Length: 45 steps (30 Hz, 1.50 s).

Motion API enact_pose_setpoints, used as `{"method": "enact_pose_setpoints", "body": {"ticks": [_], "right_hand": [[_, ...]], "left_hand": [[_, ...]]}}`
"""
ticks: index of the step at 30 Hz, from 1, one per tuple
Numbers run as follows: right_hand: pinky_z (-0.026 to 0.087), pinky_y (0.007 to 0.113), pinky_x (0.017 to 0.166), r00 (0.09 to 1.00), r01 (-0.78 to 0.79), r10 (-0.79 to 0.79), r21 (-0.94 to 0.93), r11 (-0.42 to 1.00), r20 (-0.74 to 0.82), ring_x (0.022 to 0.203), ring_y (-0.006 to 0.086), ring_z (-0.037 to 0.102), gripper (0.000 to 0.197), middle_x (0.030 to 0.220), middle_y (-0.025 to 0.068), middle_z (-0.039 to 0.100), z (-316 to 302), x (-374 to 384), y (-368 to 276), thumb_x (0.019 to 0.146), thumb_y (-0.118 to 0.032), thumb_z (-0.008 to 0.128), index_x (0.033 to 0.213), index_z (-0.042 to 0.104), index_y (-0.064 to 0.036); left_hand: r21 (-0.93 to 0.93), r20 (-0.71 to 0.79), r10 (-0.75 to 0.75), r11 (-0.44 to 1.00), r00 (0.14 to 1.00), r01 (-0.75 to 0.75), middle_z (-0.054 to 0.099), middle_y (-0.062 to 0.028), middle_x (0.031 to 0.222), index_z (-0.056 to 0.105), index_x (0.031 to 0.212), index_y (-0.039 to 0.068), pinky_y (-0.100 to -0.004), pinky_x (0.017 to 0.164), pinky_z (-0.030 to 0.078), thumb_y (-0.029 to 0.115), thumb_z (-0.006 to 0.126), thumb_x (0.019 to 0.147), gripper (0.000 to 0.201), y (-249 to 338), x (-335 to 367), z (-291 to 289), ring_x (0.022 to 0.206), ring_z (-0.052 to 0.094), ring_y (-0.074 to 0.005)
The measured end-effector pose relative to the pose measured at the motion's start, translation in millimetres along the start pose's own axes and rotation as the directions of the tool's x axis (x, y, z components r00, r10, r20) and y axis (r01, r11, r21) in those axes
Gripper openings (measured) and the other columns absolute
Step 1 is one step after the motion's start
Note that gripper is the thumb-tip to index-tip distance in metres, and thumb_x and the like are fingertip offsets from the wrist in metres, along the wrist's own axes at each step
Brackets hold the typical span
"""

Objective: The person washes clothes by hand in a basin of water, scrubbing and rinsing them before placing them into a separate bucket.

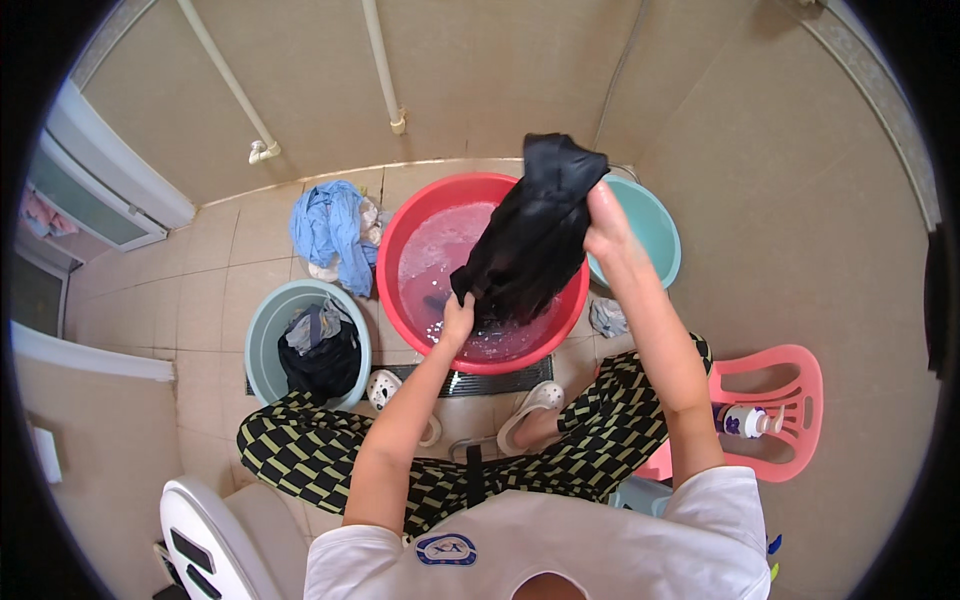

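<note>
A wet black garment (530, 235) is stretched between my two hands over a red basin (402, 235) of sudsy water. My left hand (458, 320) is closed on its lower left corner, close above the water. Higher up and to the right, my right hand (606, 222) grips its upper right edge. The garment's top end rises past the basin's far rim, while its lower part hangs over the water. Folds hide the exact kind of garment. Some of the right fingers are behind the cloth.
A pale blue-green bucket (262, 345) with dark and grey clothes stands at left. Blue clothes (335, 230) lie on the tiles behind it. A teal basin (655, 235) sits at right. A pink plastic chair (800, 400) holds a pump bottle (742, 420). A drain grate (480, 383) runs before the red basin.
</note>
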State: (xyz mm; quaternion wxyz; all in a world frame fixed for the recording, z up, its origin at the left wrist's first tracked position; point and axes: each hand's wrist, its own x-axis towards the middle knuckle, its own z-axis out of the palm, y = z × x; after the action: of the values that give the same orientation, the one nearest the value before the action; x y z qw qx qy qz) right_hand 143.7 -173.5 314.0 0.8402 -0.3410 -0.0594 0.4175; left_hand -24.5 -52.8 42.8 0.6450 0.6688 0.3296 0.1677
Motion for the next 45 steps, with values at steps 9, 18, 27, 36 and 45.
{"method": "enact_pose_setpoints", "body": {"ticks": [9,18,27,36,45], "right_hand": [[0.048,0.038,0.087,0.891,-0.080,0.042,-0.066,0.995,-0.452,0.090,0.0238,0.062,0.031,0.099,0.0109,0.065,-111,46,-1,0.091,-0.030,0.046,0.096,0.062,-0.0037],[0.045,0.037,0.088,0.900,-0.341,0.043,-0.640,0.689,-0.434,0.100,0.0272,0.058,0.045,0.109,0.0180,0.059,-195,55,90,0.079,-0.022,0.061,0.114,0.052,0.0047],[0.026,0.038,0.105,0.962,0.255,0.078,-0.962,0.099,0.263,0.124,0.0341,0.036,0.063,0.132,0.0242,0.039,-148,17,195,0.067,-0.025,0.070,0.119,0.049,0.0025],[0.042,0.030,0.076,0.992,-0.028,-0.075,-0.765,0.643,-0.099,0.081,0.0171,0.055,0.028,0.085,0.0093,0.061,-126,12,158,0.082,-0.016,0.046,0.094,0.061,0.0047],[0.043,0.028,0.074,0.987,-0.154,0.117,-0.469,0.870,-0.108,0.081,0.0138,0.055,0.026,0.084,0.0084,0.061,-75,4,120,0.082,-0.019,0.047,0.085,0.062,0.0022]], "left_hand": [[-0.441,0.127,-0.372,0.809,0.919,0.388,0.060,-0.0049,0.078,0.058,0.082,0.007,-0.0316,0.063,0.042,0.021,0.043,0.075,0.023,45,16,-52,0.072,0.054,-0.0188],[-0.583,0.352,-0.416,0.603,0.838,0.544,0.064,-0.0092,0.094,0.058,0.092,0.008,-0.0390,0.081,0.047,0.024,0.042,0.070,0.032,70,36,-46,0.090,0.059,-0.0261],[-0.442,0.480,-0.357,0.691,0.802,0.572,0.064,-0.0118,0.091,0.058,0.098,0.003,-0.0373,0.079,0.050,0.029,0.049,0.079,0.033,124,19,-34,0.083,0.062,-0.0242],[0.075,0.635,0.021,0.993,0.772,-0.088,0.059,-0.0093,0.108,0.053,0.115,0.002,-0.0302,0.093,0.039,0.017,0.080,0.061,0.062,125,34,-56,0.102,0.053,-0.0176],[0.490,0.242,0.247,0.803,0.938,-0.338,0.049,-0.0186,0.119,0.036,0.130,0.001,-0.0390,0.103,0.031,0.012,0.078,0.059,0.083,74,10,-26,0.120,0.040,-0.0311]]}}
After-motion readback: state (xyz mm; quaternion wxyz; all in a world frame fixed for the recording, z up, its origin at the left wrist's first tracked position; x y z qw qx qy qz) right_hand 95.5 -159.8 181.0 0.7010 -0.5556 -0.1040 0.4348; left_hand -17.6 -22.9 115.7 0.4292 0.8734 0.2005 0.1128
